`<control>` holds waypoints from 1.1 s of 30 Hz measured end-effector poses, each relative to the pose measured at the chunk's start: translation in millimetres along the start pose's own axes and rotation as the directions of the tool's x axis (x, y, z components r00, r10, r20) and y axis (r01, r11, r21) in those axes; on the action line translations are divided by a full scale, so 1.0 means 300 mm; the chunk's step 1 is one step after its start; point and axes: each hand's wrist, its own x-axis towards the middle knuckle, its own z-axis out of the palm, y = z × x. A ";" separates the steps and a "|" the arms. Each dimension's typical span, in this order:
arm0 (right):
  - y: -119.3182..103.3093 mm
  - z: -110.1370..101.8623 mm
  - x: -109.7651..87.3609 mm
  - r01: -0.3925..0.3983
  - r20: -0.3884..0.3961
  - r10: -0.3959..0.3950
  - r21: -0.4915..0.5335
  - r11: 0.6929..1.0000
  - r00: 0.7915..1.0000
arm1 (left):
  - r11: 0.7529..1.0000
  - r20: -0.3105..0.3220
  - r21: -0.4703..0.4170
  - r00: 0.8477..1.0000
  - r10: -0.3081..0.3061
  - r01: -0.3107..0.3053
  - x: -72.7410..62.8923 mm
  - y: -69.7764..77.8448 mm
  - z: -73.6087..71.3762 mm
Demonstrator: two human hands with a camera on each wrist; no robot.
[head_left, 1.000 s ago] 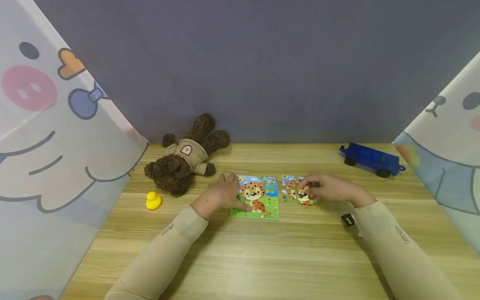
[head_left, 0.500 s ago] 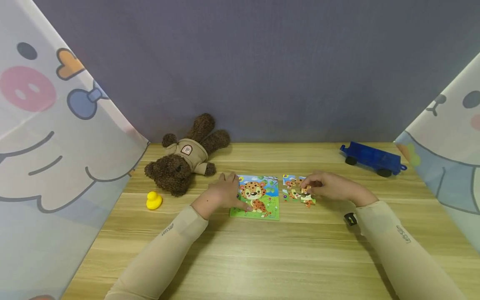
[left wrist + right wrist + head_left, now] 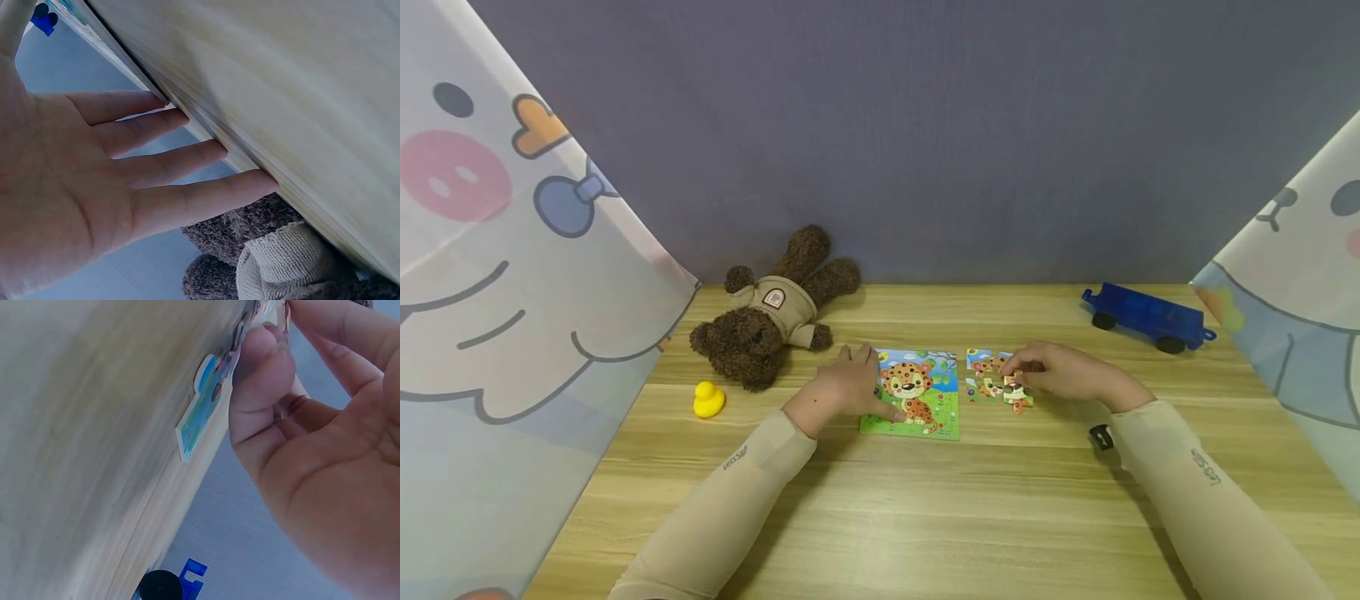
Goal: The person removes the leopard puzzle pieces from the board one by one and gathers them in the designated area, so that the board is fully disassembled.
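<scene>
In the head view, my left hand [image 3: 850, 386] rests at the left edge of a leopard picture board [image 3: 946, 417], its thumb over the lower part. The left wrist view shows that hand [image 3: 125, 156] with fingers straight and their tips on the tabletop. To the right of the board lies a partly joined group of jigsaw pieces [image 3: 981, 389] with the same leopard picture. My right hand [image 3: 1056, 372] pinches a jigsaw piece [image 3: 1013, 385] between thumb and fingers at the group's right side. In the right wrist view, one blue-green jigsaw piece [image 3: 199, 422] lies near the thumb.
A brown teddy bear [image 3: 786, 308] in a beige top lies at the back left, with a yellow rubber duck [image 3: 708, 400] nearer. A blue toy wagon [image 3: 1150, 315] stands at the back right. A small black object [image 3: 1101, 437] sits by the right wrist. Fabric walls border the table.
My right hand and the pinched jigsaw piece have shifted slightly right, along with the orange-green piece below it. The left hand and the board stay put.
</scene>
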 end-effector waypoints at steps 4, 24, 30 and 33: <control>0.000 -0.001 -0.001 -0.003 -0.004 0.003 -0.005 1.000 1.000 | 1.000 0.001 -0.008 1.000 0.003 -0.003 0.000 0.001 -0.002; -0.053 -0.017 0.011 -0.001 -0.037 0.000 -0.002 1.000 0.999 | 1.000 0.015 0.016 1.000 -0.007 0.007 -0.004 0.011 -0.009; -0.132 -0.023 0.037 0.019 -0.042 -0.019 0.002 1.000 0.999 | 0.999 0.028 -0.036 0.999 0.021 -0.020 -0.001 0.000 -0.037; -0.165 -0.020 0.055 0.040 -0.049 -0.040 0.002 0.999 0.998 | 0.996 0.004 -0.073 0.999 0.041 -0.040 0.002 -0.011 -0.054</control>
